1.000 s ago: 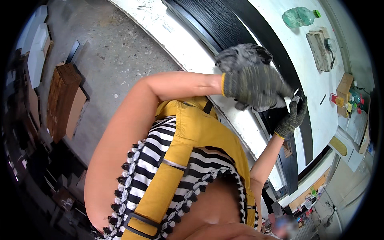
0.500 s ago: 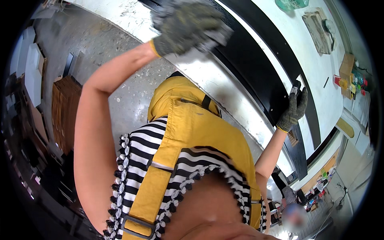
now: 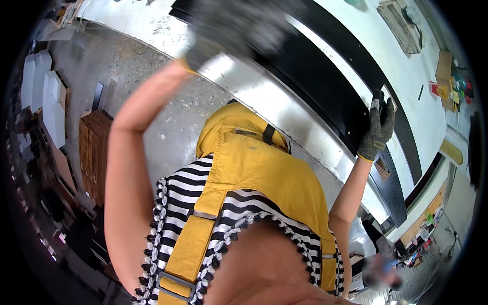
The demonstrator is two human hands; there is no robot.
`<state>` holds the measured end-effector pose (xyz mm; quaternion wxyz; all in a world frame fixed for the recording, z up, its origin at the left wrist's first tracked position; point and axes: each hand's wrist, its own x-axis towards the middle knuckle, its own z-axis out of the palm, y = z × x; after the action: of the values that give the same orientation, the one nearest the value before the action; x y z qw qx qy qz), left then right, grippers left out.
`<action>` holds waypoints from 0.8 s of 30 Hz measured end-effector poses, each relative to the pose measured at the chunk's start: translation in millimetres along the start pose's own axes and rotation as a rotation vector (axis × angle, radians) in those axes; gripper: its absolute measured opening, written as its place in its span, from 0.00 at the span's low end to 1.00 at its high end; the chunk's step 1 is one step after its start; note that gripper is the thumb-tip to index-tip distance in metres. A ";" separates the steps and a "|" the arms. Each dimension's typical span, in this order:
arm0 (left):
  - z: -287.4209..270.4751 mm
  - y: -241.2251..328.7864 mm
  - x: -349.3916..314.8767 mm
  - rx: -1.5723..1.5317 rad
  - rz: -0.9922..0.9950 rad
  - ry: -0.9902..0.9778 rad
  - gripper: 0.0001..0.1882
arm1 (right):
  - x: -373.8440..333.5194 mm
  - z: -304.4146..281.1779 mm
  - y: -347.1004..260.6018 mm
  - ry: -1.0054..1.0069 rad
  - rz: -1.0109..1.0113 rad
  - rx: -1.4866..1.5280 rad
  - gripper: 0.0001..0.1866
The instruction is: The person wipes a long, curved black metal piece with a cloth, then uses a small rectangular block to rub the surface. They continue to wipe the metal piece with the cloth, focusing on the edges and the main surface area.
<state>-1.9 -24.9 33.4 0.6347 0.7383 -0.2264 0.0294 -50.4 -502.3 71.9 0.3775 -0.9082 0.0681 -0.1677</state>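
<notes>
My left hand [image 3: 218, 43], in a dark grey knit glove, is smeared by motion above the far left part of a long black board [image 3: 320, 91]. A blurred grey cloth [image 3: 269, 30] shows under and beside its fingers, against the board. My right hand [image 3: 377, 129], in a matching glove, rests at the board's right part, fingers pointing away from me. Between its thumb and fingers is a small black cylinder-like thing [image 3: 377, 96] with a pale band; its kind is not plain. The board lies on a white worktable [image 3: 244, 81] with a shiny metal-like front strip.
A second narrow black strip [image 3: 351, 43] lies beyond the board. Farther back are a worn wooden block [image 3: 399, 25], a cardboard box [image 3: 445, 76] and small coloured items. Stacked brown boards [image 3: 95, 157] and white panels [image 3: 53, 107] stand on the floor at left. Another person [image 3: 381, 272] is at lower right.
My left hand sweeps over the board with the grey cloth and is more blurred now. My right hand keeps its place on the board. The whole view has shifted slightly.
</notes>
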 end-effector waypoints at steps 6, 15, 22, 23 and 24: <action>181.2 52.7 74.4 0.771 0.281 -0.423 0.31 | 0.2 0.3 25.0 0.000 0.013 0.199 0.29; -44.0 43.2 93.7 0.948 0.142 -0.383 0.16 | -4.3 -7.2 16.3 0.012 0.046 0.066 0.27; -97.0 5.5 74.0 0.893 -0.209 0.073 0.18 | 0.5 2.1 10.5 0.057 0.058 0.123 0.29; -75.4 24.7 84.0 0.619 -0.530 -0.006 0.19 | -1.0 1.6 12.3 0.064 0.048 0.097 0.30; -51.5 44.5 92.2 0.327 -0.841 -0.081 0.20 | -2.6 -1.1 12.7 0.066 0.035 0.071 0.30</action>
<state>76.7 -7.5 115.0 0.4570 0.8572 0.0761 -0.2247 -53.2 -511.3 63.0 0.4098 -0.8869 0.0906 -0.1932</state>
